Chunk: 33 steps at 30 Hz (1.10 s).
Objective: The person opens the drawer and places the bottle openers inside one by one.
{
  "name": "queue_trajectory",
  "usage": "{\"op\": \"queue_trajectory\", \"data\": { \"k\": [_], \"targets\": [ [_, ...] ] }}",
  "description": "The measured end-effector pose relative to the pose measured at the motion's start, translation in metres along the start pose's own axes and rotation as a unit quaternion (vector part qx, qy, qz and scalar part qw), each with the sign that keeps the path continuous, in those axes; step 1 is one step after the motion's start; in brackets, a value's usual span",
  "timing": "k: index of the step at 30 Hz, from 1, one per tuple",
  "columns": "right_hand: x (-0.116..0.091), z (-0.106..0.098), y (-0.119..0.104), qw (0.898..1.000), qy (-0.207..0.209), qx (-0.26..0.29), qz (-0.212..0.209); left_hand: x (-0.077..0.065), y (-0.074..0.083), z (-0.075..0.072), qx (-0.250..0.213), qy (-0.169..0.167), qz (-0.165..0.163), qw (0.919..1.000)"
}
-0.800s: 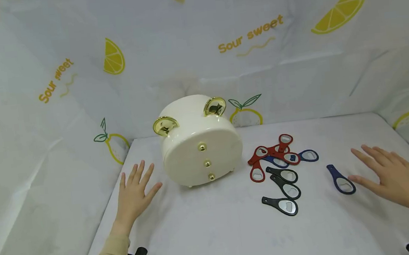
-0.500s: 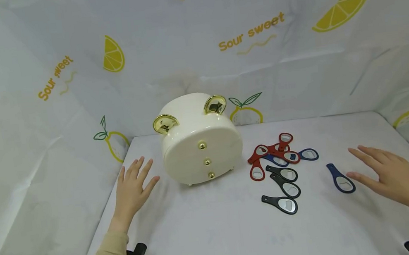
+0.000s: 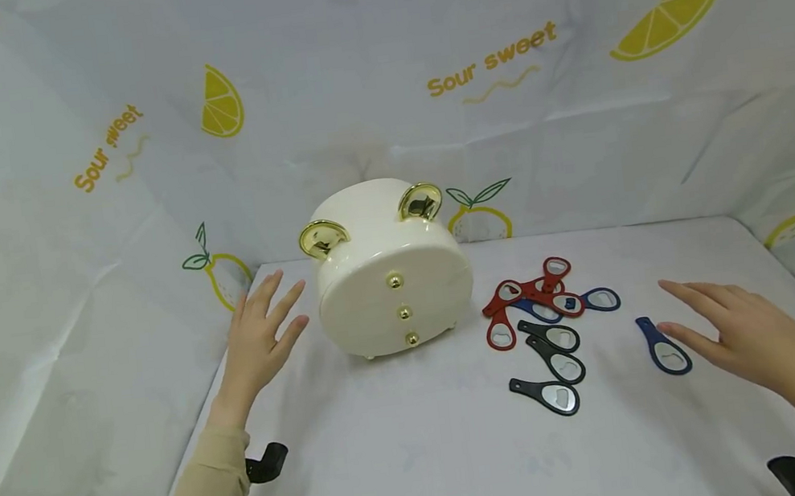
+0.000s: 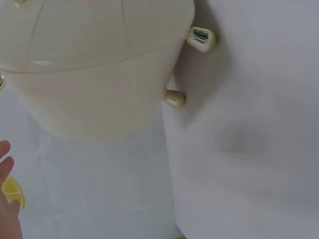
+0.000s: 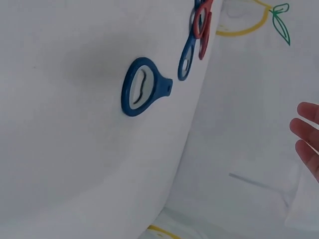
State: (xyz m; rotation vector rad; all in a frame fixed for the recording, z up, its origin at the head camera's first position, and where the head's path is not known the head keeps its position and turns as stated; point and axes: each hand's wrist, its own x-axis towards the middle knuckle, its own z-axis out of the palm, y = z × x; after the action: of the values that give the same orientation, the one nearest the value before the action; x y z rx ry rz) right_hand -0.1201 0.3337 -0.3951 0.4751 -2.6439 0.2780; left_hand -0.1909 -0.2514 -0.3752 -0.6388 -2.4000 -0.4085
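1. Closest to me, the left hand (image 3: 262,339) and right hand (image 3: 748,332) hover with fingers loosely extended, grasping nothing.
2. Three black openers (image 3: 560,397), paddle-shaped with shiny inserts, lie on the smooth white table (image 3: 420,464).
3. My head view puts the right thumb over the blue opener (image 3: 664,346); my right wrist view shows it lying well apart from the fingertips, with a wavy slot (image 5: 141,85) in its pale disc.
4. Red openers (image 3: 541,297) overlap two blue ones beyond.
5. Near the left hand stands the glossy, rounded white box (image 3: 367,308); my left wrist view reveals stubby feet (image 4: 202,41) the head view barely catches.
6. Behind hangs a creased, lemon-printed backdrop (image 3: 354,107).
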Motion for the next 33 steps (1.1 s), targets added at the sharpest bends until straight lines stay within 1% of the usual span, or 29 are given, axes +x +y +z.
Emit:
{"op": "queue_trajectory", "data": {
  "k": [3, 6, 9, 11, 16, 19, 21, 24, 26, 28, 31, 33],
  "targets": [
    [0.007, 0.000, -0.005, 0.999, 0.037, 0.002, -0.028, 0.009, 0.002, 0.001, -0.030, 0.011, 0.004, 0.9995],
    [0.015, 0.001, -0.011, 0.997, 0.057, 0.001, -0.044, 0.018, 0.004, 0.003, -0.074, 0.015, 0.014, 0.9971],
    [0.023, 0.004, -0.018, 0.995, 0.075, 0.005, -0.059, 0.028, 0.005, 0.006, -0.124, -0.003, 0.020, 0.9921],
    [0.028, 0.007, -0.024, 0.993, 0.091, 0.013, -0.069, 0.033, 0.005, 0.008, -0.145, -0.022, 0.019, 0.9890],
    [0.038, 0.018, -0.041, 0.990, 0.112, 0.030, -0.085, 0.040, 0.003, 0.014, -0.173, -0.059, 0.013, 0.9830],
    [0.043, 0.023, -0.051, 0.988, 0.118, 0.043, -0.088, 0.044, 0.003, 0.019, -0.186, -0.072, 0.015, 0.9797],
    [0.047, 0.025, -0.058, 0.987, 0.125, 0.053, -0.090, 0.048, 0.003, 0.022, -0.195, -0.071, 0.018, 0.9780],
    [0.054, 0.028, -0.067, 0.983, 0.134, 0.076, -0.097, 0.054, 0.004, 0.025, -0.205, -0.059, 0.017, 0.9768],
    [0.059, 0.030, -0.074, 0.981, 0.139, 0.094, -0.100, 0.058, 0.006, 0.026, -0.217, -0.050, 0.016, 0.9748],
    [0.063, 0.033, -0.081, 0.979, 0.141, 0.112, -0.100, 0.063, 0.008, 0.026, -0.232, -0.049, 0.013, 0.9715],
    [0.070, 0.036, -0.091, 0.974, 0.146, 0.139, -0.106, 0.070, 0.010, 0.028, -0.258, -0.058, 0.001, 0.9645],
    [0.075, 0.039, -0.098, 0.970, 0.150, 0.155, -0.115, 0.073, 0.012, 0.029, -0.271, -0.071, -0.014, 0.9598]
  ]
}}
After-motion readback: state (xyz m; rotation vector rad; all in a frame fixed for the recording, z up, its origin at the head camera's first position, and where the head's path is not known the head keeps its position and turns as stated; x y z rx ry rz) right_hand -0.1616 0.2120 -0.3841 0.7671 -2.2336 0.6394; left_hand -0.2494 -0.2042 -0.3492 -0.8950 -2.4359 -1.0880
